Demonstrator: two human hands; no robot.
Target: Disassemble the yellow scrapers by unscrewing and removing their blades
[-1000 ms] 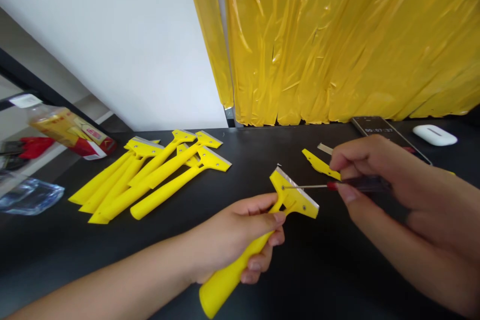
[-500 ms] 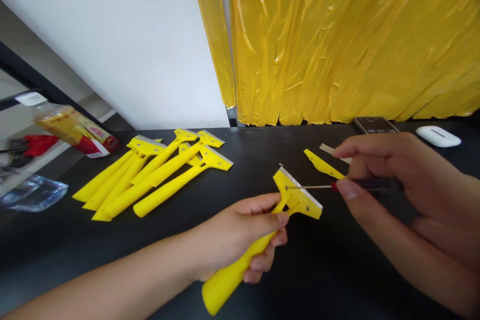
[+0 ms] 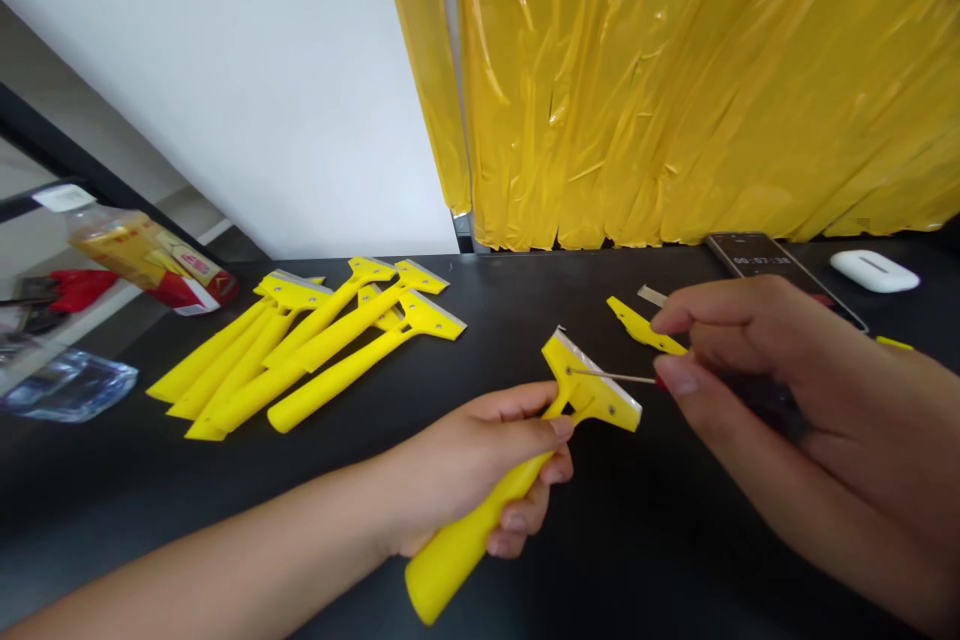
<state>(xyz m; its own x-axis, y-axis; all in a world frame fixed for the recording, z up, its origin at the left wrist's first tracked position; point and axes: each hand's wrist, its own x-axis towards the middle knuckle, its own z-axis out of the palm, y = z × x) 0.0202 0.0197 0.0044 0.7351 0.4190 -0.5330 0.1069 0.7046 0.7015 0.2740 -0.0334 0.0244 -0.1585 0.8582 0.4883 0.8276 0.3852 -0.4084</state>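
Note:
My left hand (image 3: 495, 465) is closed around the handle of a yellow scraper (image 3: 457, 560), its wide head tilted up to the right. A metal blade edge and two small screws show on that head. In my right hand (image 3: 780, 390) is a thin screwdriver (image 3: 619, 377), pinched between thumb and fingers. Its tip meets the screw nearer the top of the head; most of its handle is hidden behind my fingers. Beyond my right fingertips lie a loose yellow scraper head plate (image 3: 637, 323) and a partly hidden metal blade (image 3: 652, 295).
Several yellow scrapers (image 3: 345, 375) lie in a pile on the black table (image 3: 510, 305) at left. A drink bottle (image 3: 150, 255) leans beyond them. At the back right are a phone (image 3: 757, 255) and a white earbud case (image 3: 874, 271). Yellow plastic sheeting (image 3: 675, 90) hangs behind.
My right hand has shifted slightly left and turned around the screwdriver, uncovering more of the phone. The held scraper has moved very slightly; its grip is unchanged.

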